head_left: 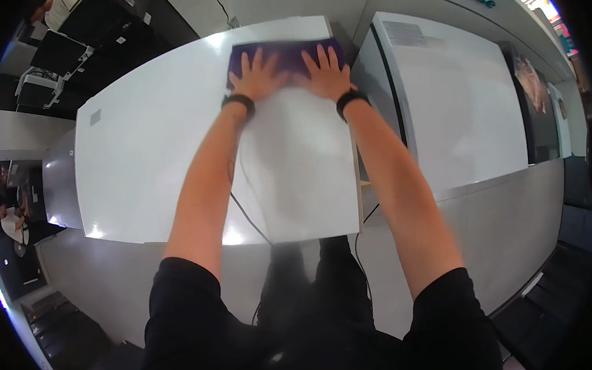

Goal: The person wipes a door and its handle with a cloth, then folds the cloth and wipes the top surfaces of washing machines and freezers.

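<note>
A dark purple cloth (288, 54) lies flat near the far edge of a glossy white surface (173, 138). On the cloth's left part rests my left hand (257, 78), fingers spread, palm down. My right hand (326, 75) lies spread on its right part, close beside the left one. Both hands touch the cloth from above, and neither is closed round it. The thumbs are slightly blurred. Each wrist has a dark band. A thin cable (249, 217) runs over the surface's near edge.
To the right, past a narrow gap, stands another white appliance (456, 103) with a label. A grey wall (293, 1) rises behind. Dark equipment (58, 57) and a person (53, 13) are at the upper left. Another person (13, 223) is at the far left.
</note>
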`<state>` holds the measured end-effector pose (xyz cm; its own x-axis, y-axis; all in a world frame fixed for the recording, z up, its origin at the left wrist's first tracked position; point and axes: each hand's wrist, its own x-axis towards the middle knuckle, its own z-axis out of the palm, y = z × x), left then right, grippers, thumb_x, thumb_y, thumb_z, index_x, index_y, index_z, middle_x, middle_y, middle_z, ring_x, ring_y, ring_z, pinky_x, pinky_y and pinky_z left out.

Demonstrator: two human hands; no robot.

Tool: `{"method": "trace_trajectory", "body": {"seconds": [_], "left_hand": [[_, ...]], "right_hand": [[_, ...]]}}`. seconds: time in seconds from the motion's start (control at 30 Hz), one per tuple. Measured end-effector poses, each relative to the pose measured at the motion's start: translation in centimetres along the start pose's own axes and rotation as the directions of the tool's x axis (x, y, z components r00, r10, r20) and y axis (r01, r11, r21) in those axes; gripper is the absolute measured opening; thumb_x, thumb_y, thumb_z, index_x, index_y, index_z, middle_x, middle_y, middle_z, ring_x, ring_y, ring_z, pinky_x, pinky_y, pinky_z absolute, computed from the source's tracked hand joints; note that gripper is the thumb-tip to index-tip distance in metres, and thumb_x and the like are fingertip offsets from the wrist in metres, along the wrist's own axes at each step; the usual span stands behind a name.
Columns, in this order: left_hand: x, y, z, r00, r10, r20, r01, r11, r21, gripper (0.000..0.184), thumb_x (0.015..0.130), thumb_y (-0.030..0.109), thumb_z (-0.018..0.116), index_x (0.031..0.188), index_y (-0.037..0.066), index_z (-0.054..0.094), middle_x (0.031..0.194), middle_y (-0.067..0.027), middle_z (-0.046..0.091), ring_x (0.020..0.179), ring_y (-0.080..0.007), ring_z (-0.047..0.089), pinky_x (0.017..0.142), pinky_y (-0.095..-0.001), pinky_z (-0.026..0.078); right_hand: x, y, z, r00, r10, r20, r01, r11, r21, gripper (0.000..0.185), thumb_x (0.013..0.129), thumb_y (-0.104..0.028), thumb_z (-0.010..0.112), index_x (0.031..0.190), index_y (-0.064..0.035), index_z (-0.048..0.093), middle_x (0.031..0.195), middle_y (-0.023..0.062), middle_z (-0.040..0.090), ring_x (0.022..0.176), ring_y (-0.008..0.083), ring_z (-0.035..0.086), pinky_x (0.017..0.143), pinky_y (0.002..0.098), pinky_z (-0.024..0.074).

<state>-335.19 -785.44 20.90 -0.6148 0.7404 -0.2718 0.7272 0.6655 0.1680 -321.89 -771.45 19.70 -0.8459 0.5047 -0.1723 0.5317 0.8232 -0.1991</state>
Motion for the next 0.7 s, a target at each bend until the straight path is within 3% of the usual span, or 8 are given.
{"method": "trace_trajectory", "body": {"seconds": [0.07,0.27,0.5,0.6,0.7], "left_hand": [[-3.4,-0.1,1.3,0.999,0.034,-0.008,-0.034,0.999,-0.024,0.075,0.090,0.069,0.036,0.153,0.033,0.018,0.163,-0.0070,0.003,0.147,-0.0393,-0.005,0.108,-0.0719,0.007],[-13.8,0.4,4.5,0.994,0.105,-0.043,-0.106,0.994,-0.039,0.074,0.091,0.067,0.036,0.153,0.030,0.021,0.162,-0.0081,0.004,0.147,-0.0397,-0.004,0.107,-0.0734,0.009],[-25.0,-0.4,9.6,0.952,0.141,-0.272,-0.169,0.982,-0.085,0.068,0.090,0.057,0.048,0.149,0.026,0.033,0.160,-0.0107,0.015,0.147,-0.0409,0.002,0.103,-0.0763,0.015],[-28.7,-1.2,9.8,0.961,0.146,-0.235,-0.173,0.980,-0.095,0.067,0.090,0.055,0.048,0.149,0.026,0.034,0.160,-0.0102,0.015,0.147,-0.0402,0.002,0.102,-0.0764,0.016],[-31.3,-2.6,10.4,0.938,0.157,-0.308,-0.195,0.976,-0.094,0.063,0.091,0.052,0.050,0.147,0.026,0.038,0.159,-0.0092,0.020,0.147,-0.0380,0.008,0.101,-0.0760,0.020]], "right_hand": [[-4.5,-1.0,0.0,1.000,-0.003,-0.029,0.005,0.999,0.041,0.076,0.090,-0.061,0.043,0.152,-0.0215,0.025,0.161,0.0130,0.010,0.148,0.0338,0.005,0.111,0.0660,0.0159],[-15.2,-3.4,3.2,0.996,0.053,-0.075,-0.052,0.998,0.018,0.077,0.090,-0.062,0.044,0.152,-0.0201,0.026,0.160,0.0155,0.013,0.148,0.0359,0.006,0.111,0.0665,0.0109],[-26.0,-6.9,6.7,0.987,0.025,-0.160,-0.027,1.000,-0.014,0.073,0.091,-0.057,0.047,0.151,-0.0201,0.028,0.158,0.0182,0.016,0.145,0.0404,0.012,0.108,0.0689,0.0146],[-29.3,-8.8,7.6,0.982,0.029,-0.189,-0.036,0.999,-0.034,0.072,0.092,-0.056,0.047,0.151,-0.0202,0.028,0.158,0.0180,0.016,0.146,0.0402,0.012,0.108,0.0694,0.0151],[-31.6,-11.3,7.6,0.984,0.078,-0.158,-0.081,0.997,-0.014,0.071,0.091,-0.053,0.049,0.151,-0.0184,0.029,0.157,0.0187,0.017,0.145,0.0403,0.013,0.107,0.0697,0.0159]]}}
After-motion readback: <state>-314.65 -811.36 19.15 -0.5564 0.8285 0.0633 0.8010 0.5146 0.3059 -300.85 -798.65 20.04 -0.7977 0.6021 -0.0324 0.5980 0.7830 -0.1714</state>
